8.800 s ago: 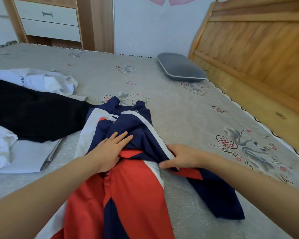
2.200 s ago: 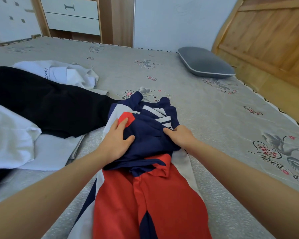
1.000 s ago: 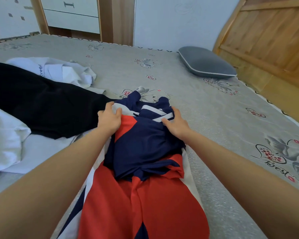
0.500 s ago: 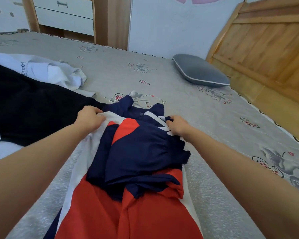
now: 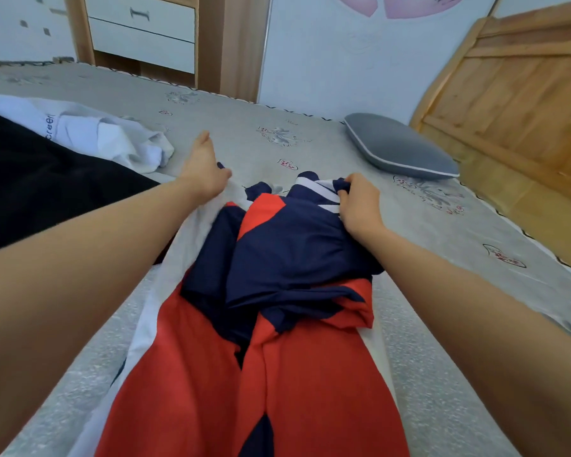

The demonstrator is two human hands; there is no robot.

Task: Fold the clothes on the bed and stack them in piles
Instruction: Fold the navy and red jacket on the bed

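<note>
A red, navy and white garment (image 5: 290,255) lies lengthwise on the bed (image 5: 442,341), its navy part bunched over the red. My left hand (image 5: 203,169) holds the garment's far left white edge, with the thumb raised and the fingers hidden behind the hand. At the far right corner my right hand (image 5: 358,206) grips the navy cloth with white stripes, fingers curled into it. Both arms stretch out along the garment's sides.
A black garment (image 5: 47,189) and a crumpled white garment (image 5: 109,133) lie at the left. A grey pillow (image 5: 399,148) rests at the far right by the wooden headboard (image 5: 515,94). A cabinet with white drawers (image 5: 142,34) stands beyond the bed.
Both hands have moved from the garment's middle to its far corners. Over the last half second my left hand pulled the left edge farther out and away.
</note>
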